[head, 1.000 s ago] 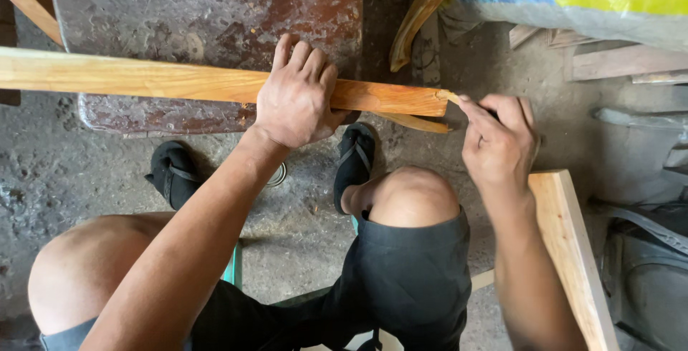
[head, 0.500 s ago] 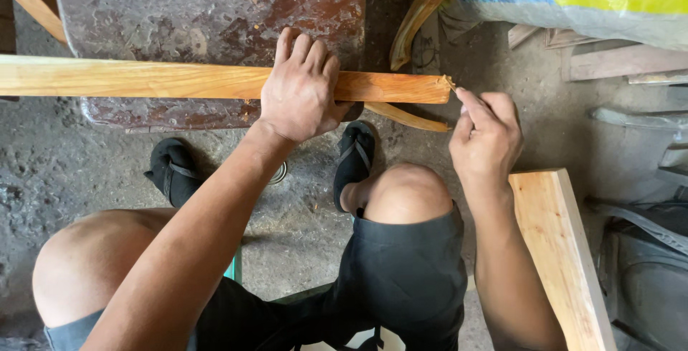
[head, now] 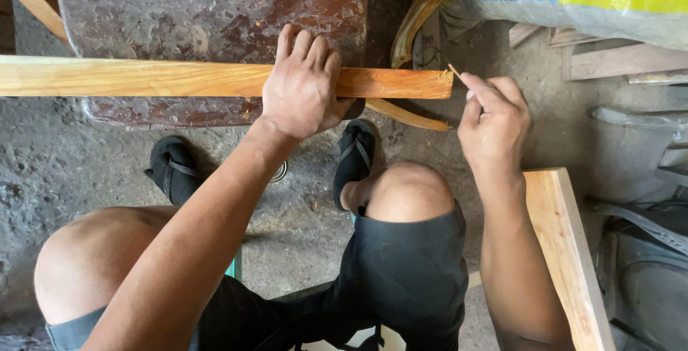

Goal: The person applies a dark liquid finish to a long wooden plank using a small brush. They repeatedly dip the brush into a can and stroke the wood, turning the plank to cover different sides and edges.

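— Splinter-picking at the end of the long orange-brown wooden plank (head: 179, 78) is judged to be the step in hand. The plank is pressed flat by the left hand (head: 304, 86) onto the worn brown tabletop (head: 179, 7).

— And the right hand (head: 494, 118)?

— Pinched on a thin wood sliver (head: 454, 71) just beyond the plank's end. A steady pull is called for. The plank's far end is cut off.

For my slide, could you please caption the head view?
Seated person's left hand presses a wooden strip onto a worn metal surface; right hand pinches a splinter at its end.
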